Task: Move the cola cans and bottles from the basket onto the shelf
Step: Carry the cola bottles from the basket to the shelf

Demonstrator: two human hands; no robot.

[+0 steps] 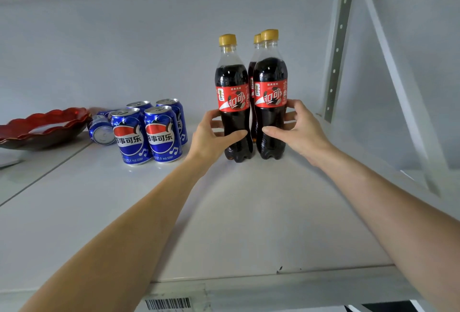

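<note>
Shelf: white metal shelf (224,224) with a pale back wall and a perforated upright at its right end; I am looking along it from the front edge.
Left hand: my left hand (214,132) wraps the lower waist of the left cola bottle (234,102), thumb across the front, fingers behind.
Right hand: my right hand (296,127) wraps the right cola bottle (270,102) the same way.
Bottles: both stand upright on the shelf toward its back right, just beside each other; a third bottle (256,45) peeks out behind them.
Why held so: gripping low keeps each bottle steady while I square the pair into a row, I judge.
Cans: four blue cola cans (146,132) stand grouped left of the bottles; one tipped can (100,130) lies behind them.
Other: a red dish (42,122) sits at the left end.
Basket: not in view.
</note>
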